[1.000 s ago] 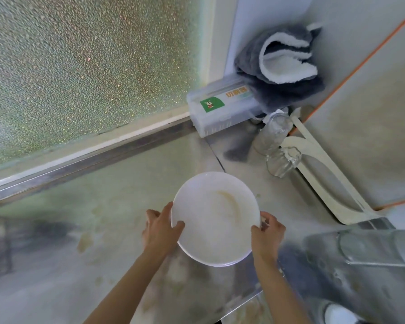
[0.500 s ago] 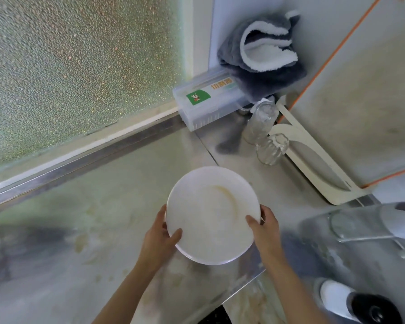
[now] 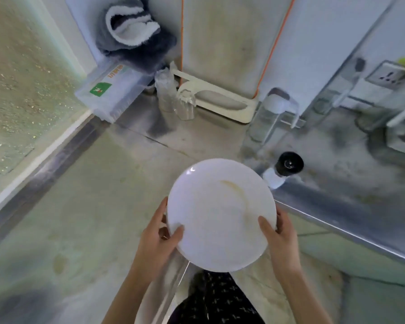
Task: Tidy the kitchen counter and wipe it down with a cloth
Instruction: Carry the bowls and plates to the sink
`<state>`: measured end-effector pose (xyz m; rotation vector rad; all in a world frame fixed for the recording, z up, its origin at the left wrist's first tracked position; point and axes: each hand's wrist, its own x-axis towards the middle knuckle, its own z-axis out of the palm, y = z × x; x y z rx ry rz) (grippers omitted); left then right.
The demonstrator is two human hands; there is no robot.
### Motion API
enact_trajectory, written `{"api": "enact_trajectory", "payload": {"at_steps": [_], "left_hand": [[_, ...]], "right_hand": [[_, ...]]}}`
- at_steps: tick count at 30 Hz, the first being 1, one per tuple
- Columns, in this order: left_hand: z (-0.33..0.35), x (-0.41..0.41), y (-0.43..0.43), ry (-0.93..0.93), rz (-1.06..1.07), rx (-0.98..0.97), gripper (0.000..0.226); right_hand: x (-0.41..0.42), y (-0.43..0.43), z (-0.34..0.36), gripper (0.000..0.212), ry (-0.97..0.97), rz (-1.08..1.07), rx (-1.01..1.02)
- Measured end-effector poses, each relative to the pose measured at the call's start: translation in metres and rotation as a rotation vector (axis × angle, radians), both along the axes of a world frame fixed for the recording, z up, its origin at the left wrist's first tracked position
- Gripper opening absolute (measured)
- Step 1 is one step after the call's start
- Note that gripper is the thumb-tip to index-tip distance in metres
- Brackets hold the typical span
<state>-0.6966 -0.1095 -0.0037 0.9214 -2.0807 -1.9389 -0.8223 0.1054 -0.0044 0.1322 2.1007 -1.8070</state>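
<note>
Counter (image 3: 91, 206): pale, mottled surface filling the lower left, with brownish stains near its front edge; it meets a steel surface (image 3: 337, 183) on the right.
Window (image 3: 21, 78): frosted, pebbled glass along the left side, above a metal sill.
Cutting board (image 3: 220, 43): stands upright against the back wall, orange trim down both long edges, its foot set in a cream stand (image 3: 220, 105).
White plate (image 3: 220, 213): round, with a curved brown smear on its upper right face. It is held between both hands at the counter's front edge, its lower rim overlapping the person's dark patterned clothing (image 3: 215, 298).
Cloth (image 3: 131, 31): grey and white fleece, bunched in the back corner on top of the clear box.
Clear box (image 3: 108, 94): long plastic container with a green label, lying between the window and the glasses.
Left hand (image 3: 157, 239): grips the plate's lower left rim, thumb laid on the face, fingers curled behind.
Right hand (image 3: 282, 239): grips the lower right rim the same way, thumb on top and fingers wrapped under.
Pitcher (image 3: 271, 113): clear, white lid, just right of the stand.
Glasses (image 3: 185, 106): two clear tumblers, side by side in front of the stand's left end.
Bottle (image 3: 288, 164): black cap, white body, possibly a grinder; near the plate's upper right, apart from it.
Wall socket (image 3: 388, 76): far right.
</note>
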Motion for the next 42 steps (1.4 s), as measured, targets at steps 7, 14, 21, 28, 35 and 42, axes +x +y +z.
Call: {"api": "enact_trajectory", "payload": {"at_steps": [7,14,21,28,35,42], "left_hand": [[0.009,-0.018,0.098,-0.013,-0.429,0.074,0.073],[0.019,-0.056,0.224,-0.081,-0.818,0.070,0.076],[0.020,-0.080,0.379,-0.027,-1.105,0.056,0.076],[0.022,-0.083,0.545,-0.026,-1.284,0.110,0.082],[0.028,-0.099,0.678,-0.040,-1.490,0.125,0.074],[0.005,-0.116,0.792,-0.141,-1.773,0.103,0.067]], "right_hand": [[0.076,0.128,0.016,0.038,-0.010,-0.413,0.030],[0.134,0.248,0.023,0.043,0.002,-0.788,0.022],[0.175,0.377,0.028,0.039,0.016,-1.062,-0.060],[0.211,0.517,0.031,0.044,0.033,-1.230,-0.030],[0.231,0.604,0.028,0.055,0.060,-1.516,-0.112],[0.244,0.662,-0.001,0.051,0.023,-1.789,-0.095]]}}
